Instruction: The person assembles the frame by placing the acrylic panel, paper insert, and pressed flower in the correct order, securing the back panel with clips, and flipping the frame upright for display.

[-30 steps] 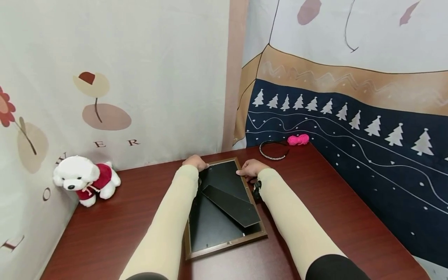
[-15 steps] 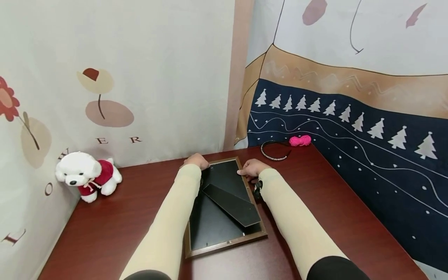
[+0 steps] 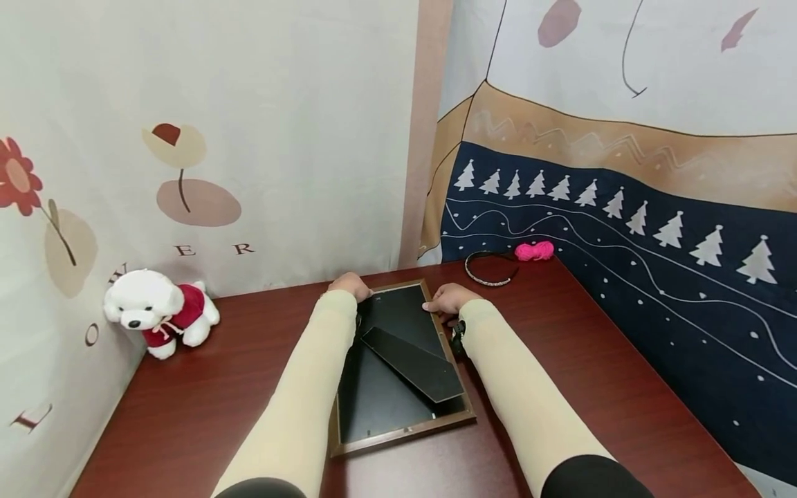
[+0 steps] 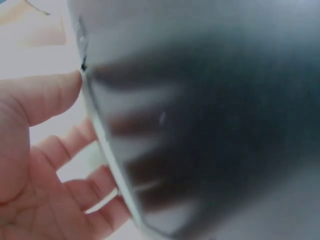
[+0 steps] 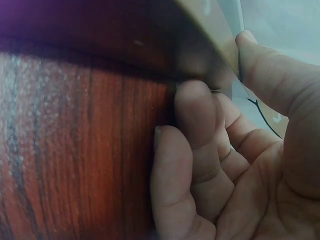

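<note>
A picture frame (image 3: pixel 373 415) with a brown wooden rim lies with its black back facing up on the table. On that back, the dark stand leg (image 3: pixel 412 365) slants across the board. My left hand (image 3: pixel 351 285) grips the far left corner; in the left wrist view its thumb presses the edge of the frame (image 4: pixel 240 60), and the reflections of its fingers show on the dark surface. The far right side is held by my right hand (image 3: pixel 451 301). Seen from the right wrist, its thumb lies on the rim and its other fingers (image 5: pixel 172 175) curl low beside the tabletop.
On the reddish-brown table (image 3: pixel 261 366), a white plush dog (image 3: pixel 149 308) in a red top sits at the left. A headband (image 3: pixel 488 280) and a pink yarn bundle (image 3: pixel 534 251) lie at the back right. Printed curtains (image 3: pixel 299 138) stand behind the table.
The head view has turned slightly left, so the plush dog and the curtain prints appear farther right. Both hands keep their hold on the picture frame, which has hardly moved.
</note>
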Action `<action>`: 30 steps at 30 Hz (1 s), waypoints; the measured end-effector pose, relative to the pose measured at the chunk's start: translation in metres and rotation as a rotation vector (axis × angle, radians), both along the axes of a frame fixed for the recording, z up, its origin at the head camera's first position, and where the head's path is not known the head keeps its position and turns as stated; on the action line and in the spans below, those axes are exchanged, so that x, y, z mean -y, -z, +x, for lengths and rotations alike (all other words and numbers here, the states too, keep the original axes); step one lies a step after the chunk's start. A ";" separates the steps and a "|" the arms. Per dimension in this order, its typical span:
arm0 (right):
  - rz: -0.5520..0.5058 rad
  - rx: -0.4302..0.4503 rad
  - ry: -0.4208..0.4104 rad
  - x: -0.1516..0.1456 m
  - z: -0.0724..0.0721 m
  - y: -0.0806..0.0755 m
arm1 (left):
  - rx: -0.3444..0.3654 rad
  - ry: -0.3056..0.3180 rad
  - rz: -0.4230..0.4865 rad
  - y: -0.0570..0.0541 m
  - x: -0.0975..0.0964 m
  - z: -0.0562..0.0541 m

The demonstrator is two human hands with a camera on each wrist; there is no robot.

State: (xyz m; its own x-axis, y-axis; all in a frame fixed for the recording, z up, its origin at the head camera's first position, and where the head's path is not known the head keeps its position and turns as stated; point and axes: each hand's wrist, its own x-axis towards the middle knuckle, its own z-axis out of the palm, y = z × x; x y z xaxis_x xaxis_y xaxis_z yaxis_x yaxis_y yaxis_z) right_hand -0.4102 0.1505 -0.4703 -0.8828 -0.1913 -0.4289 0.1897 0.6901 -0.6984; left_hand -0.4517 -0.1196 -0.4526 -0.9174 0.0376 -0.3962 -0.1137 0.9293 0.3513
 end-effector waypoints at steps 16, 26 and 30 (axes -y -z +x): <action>0.000 0.003 -0.096 -0.008 0.006 -0.006 | -0.115 0.039 0.209 -0.005 0.055 0.053; -0.020 0.006 -0.060 -0.006 0.019 -0.013 | -0.088 0.051 0.285 0.000 0.077 0.088; -0.041 0.040 -0.074 -0.005 0.029 -0.015 | -0.053 0.055 0.328 0.001 0.083 0.107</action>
State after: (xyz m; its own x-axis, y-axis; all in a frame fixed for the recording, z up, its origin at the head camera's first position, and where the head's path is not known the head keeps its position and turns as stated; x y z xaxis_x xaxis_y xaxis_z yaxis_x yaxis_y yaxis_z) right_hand -0.3813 0.1558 -0.4551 -0.8477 -0.2737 -0.4544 0.1675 0.6746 -0.7189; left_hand -0.3448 -0.2021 -0.4539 -0.9294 0.2054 -0.3066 -0.0398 0.7702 0.6365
